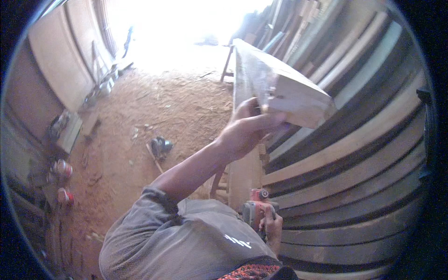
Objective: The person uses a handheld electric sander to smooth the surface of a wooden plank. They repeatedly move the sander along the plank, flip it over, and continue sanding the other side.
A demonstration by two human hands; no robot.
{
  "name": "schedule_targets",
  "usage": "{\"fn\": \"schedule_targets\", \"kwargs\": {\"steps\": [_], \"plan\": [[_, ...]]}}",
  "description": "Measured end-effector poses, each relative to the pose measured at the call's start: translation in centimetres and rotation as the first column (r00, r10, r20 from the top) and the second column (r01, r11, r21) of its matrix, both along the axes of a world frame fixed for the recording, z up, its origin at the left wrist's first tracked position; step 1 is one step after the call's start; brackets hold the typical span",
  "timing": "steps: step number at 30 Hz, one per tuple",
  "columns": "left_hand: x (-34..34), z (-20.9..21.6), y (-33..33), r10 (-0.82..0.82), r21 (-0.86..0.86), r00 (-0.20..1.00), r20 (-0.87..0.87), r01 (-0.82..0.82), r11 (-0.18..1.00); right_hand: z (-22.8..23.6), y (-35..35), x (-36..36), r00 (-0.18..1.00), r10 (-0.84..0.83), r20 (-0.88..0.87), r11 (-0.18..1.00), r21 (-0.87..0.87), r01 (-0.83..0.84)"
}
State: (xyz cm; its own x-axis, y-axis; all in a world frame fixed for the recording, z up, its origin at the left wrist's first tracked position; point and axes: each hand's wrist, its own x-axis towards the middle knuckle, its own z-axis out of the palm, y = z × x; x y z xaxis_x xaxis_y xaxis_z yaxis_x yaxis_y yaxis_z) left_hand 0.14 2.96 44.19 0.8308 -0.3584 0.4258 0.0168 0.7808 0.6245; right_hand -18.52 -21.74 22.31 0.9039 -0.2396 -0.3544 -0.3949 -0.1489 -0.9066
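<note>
My left arm reaches forward, and my left hand [245, 130] is closed on the near end of a thick pale wooden board [301, 95]. The board is tilted, and its surface by my fingers is partly blurred. Low and close to my body, my right hand [271, 226] grips the handle of a red and grey power planer [254, 210]. The planer is at the near end of a long wooden bench plank [245, 175]. My shirt hides part of that plank's near end.
Long boards [345, 182] stand stacked along the right. On the left are large panels [60, 51], wood offcuts [70, 133] and red-and-white cans [64, 196]. A dark round object [161, 145] lies on the sawdust-covered floor [186, 107]. Bright light washes out the far opening.
</note>
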Motion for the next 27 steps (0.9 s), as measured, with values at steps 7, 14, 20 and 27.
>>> {"fn": "schedule_targets", "kwargs": {"steps": [7, 14, 20, 27], "plan": [[0.0, 0.0, -1.3, -0.020, -0.026, 1.000, 0.022, 0.020, 0.999, 0.2, 0.1, 0.3, 0.997, -0.001, -0.076, 1.000, -0.028, -0.001], [0.0, -0.1, -0.1, 0.037, 0.074, 0.998, -0.050, -0.034, 0.997, 0.0, -0.1, 0.1, 1.000, 0.010, -0.002, 1.000, -0.029, -0.010], [-0.4, -0.6, 1.2, 0.052, 0.036, 0.999, -0.003, -0.051, 0.998, -0.4, -0.1, -0.1, 0.998, -0.035, -0.051, 0.993, -0.115, 0.029], [-0.9, -2.0, 2.5, 0.177, 0.325, 0.983, -0.052, -0.151, 0.934, 0.1, -0.3, 0.4, 0.997, -0.010, -0.076, 0.988, -0.157, -0.002]]}}
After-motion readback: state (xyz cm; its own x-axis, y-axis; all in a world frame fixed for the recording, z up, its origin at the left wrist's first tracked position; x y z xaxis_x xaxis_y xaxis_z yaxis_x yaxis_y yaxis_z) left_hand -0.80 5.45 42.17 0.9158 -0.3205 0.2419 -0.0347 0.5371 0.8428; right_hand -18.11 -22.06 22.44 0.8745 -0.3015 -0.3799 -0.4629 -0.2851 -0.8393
